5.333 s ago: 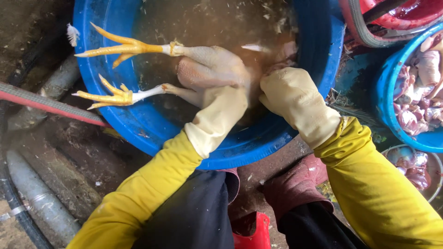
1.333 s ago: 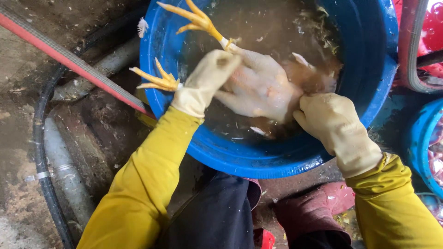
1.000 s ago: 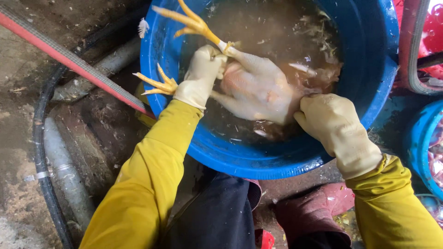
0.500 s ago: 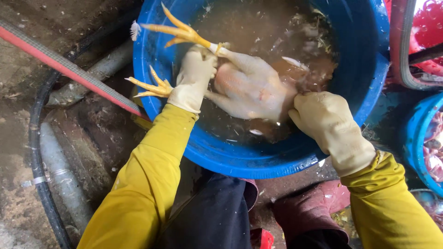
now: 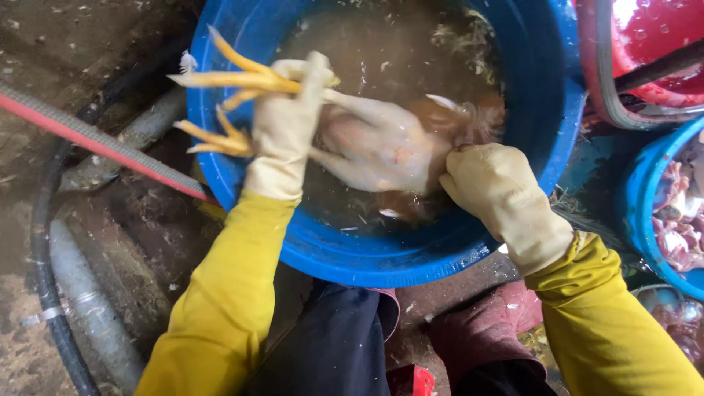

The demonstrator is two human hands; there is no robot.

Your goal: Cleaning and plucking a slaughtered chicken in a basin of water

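**Plucked chicken held in a tub of murky water**

The plucked chicken (image 5: 381, 143) lay in the big blue tub (image 5: 381, 253), partly sunk in brown water flecked with bits of feather. Its two yellow feet (image 5: 235, 77) stuck out over the tub's left rim, one above the other. The left hand (image 5: 286, 125), in a cream rubber glove, had its grip closed around the legs just behind the feet, the fingers wrapped over the upper shank. The right hand (image 5: 491, 187), gloved the same way, was curled shut against the bird's other end, pressing on the carcass at the waterline; what exactly the fingers pinched could not be told, since they bent under the glove's back. Both arms wore yellow sleeves.

A small white feather (image 5: 188, 61) clung to the outside of the tub's rim near the feet. On the wet ground to the left ran a red hose (image 5: 95, 139), with a black hose (image 5: 44, 213) and a grey pipe (image 5: 88, 308) beside it. At the right edge stood a second blue tub (image 5: 634, 220) holding pale pieces of meat, and above it a red tub (image 5: 645, 44)
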